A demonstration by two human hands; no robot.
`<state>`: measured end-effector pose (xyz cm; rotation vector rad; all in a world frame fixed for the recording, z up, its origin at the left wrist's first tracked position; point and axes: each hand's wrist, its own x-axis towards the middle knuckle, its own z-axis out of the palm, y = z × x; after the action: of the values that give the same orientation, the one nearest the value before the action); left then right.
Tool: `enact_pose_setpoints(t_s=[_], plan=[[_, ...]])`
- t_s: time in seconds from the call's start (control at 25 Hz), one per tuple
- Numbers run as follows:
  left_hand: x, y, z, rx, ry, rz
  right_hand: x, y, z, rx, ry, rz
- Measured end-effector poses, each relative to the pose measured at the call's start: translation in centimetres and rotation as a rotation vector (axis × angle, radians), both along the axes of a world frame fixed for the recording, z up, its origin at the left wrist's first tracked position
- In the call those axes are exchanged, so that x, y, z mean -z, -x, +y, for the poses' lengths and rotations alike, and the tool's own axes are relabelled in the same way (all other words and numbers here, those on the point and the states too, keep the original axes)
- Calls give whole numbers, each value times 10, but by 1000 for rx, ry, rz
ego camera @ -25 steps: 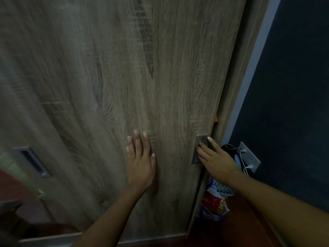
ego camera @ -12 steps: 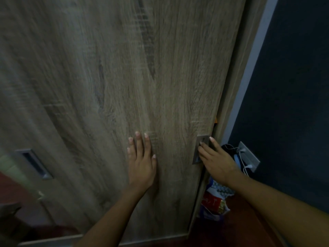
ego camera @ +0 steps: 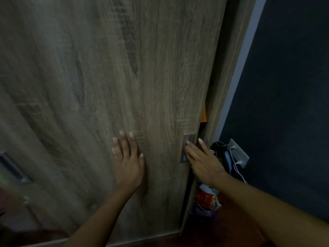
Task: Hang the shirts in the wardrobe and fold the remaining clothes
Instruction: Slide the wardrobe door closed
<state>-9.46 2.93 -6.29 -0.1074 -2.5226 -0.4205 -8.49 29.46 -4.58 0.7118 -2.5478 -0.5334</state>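
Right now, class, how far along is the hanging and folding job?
Done: nothing visible; no shirts or folded clothes show. In hand: the left hand presses flat on the wardrobe door, the right hand touches its handle; a slit at the right edge shows something orange. Left: apparently all hanging and folding.

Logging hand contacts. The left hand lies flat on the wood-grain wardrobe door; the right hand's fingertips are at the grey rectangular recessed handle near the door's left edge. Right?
One slip: the head view shows the grey rectangular recessed handle near the right edge of the wood-grain wardrobe door. The left hand does lie flat on it, fingertips of the right hand at the handle.
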Motion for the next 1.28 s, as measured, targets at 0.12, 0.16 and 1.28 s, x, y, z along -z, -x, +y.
enact_pose_setpoints(t_s=[0.12,0.16,1.28], plan=[[4,0,-3,10,7,5,-13,-6,-10,-177,418,99],[4,1,-4,14,13,5,-22,-9,-18,-180,652,127],[-3,2,-20,36,32,-17,-86,22,-48,111,1704,-349]])
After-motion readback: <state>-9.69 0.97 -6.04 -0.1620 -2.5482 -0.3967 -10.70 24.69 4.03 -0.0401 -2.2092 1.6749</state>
